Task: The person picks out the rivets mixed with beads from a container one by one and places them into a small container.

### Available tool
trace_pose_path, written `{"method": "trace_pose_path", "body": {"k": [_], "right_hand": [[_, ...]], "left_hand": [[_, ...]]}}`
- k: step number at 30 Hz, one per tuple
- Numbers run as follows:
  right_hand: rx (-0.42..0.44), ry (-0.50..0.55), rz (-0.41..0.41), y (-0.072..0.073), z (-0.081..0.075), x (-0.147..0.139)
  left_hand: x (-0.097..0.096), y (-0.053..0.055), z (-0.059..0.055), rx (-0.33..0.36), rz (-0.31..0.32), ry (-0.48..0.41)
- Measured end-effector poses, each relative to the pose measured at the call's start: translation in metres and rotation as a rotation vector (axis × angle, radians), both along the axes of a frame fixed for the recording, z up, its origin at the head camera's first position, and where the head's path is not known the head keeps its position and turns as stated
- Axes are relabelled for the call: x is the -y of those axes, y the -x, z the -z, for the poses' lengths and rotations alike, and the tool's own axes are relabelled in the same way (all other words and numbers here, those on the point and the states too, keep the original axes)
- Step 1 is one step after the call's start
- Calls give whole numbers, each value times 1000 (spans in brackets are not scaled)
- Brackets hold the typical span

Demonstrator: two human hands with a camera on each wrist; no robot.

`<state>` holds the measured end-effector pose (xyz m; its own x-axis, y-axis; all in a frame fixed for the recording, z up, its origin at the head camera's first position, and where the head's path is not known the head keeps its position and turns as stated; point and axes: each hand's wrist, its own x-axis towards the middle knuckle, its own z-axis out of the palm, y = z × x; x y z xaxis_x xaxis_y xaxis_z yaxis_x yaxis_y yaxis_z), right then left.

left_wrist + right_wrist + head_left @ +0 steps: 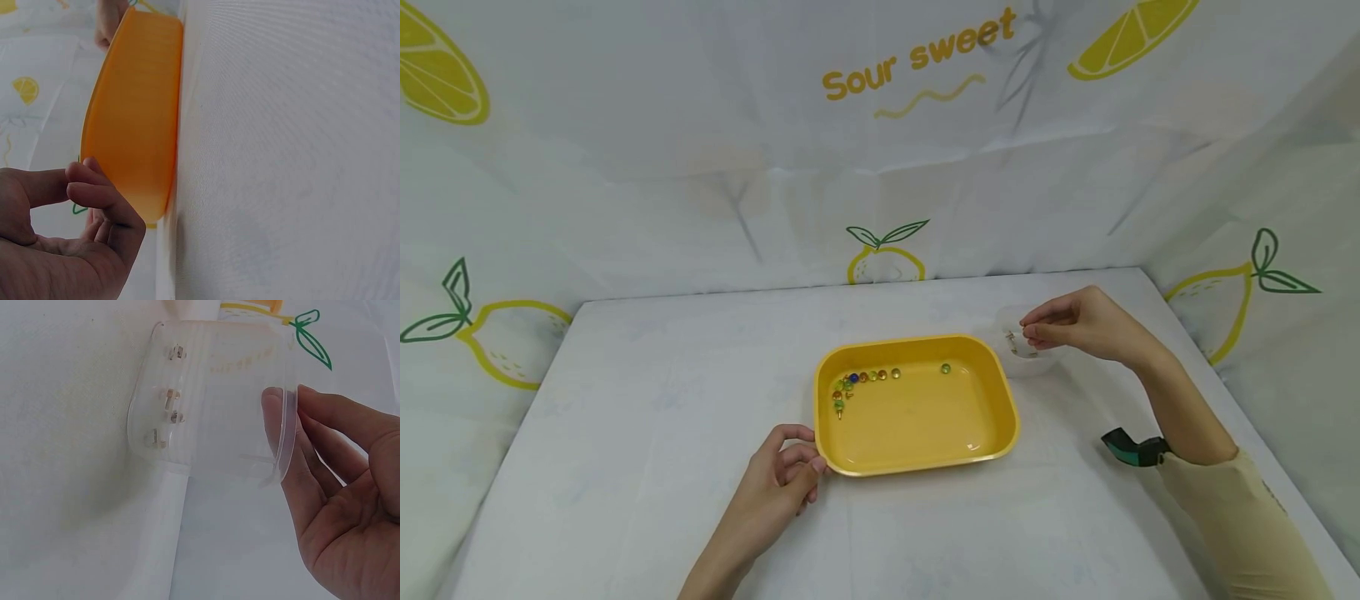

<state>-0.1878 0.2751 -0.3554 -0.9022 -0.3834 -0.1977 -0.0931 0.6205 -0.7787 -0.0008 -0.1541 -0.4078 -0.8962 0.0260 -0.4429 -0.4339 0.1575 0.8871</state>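
Note:
My left hand [778,475] is at the near-left corner of a yellow plastic tray [917,467], pinching its rim with curled fingers and thumb. Along the tray's back-left inside lie several small round glass beads [882,375] in green, amber and blue, with small gold-coloured bits among them. One green bead [945,368] lies apart, toward the right. Beyond the tray's back-right corner, my right hand [1078,323] pinches the rim of a clear plastic container [225,419] between thumb and fingers. Several small metallic pieces [170,398] lie at the container's bottom.
A white cloth covers the table [685,400], and the tray stands near its middle. White cloth walls [700,200] with printed lemons rise at the back and sides. A dark strap with a green part [1131,450] sticks out from the right wrist.

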Motion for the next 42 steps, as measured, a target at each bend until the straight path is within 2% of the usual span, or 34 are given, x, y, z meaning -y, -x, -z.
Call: {"method": "trace_pose_path", "body": {"k": [21,42], "right_hand": [[13,14,30,-1,-1,-3],[3,11,16,-1,-1,2]], "left_hand": [[1,-1,1,-6,4,-14],[1,0,1,-14,1,-8]]}}
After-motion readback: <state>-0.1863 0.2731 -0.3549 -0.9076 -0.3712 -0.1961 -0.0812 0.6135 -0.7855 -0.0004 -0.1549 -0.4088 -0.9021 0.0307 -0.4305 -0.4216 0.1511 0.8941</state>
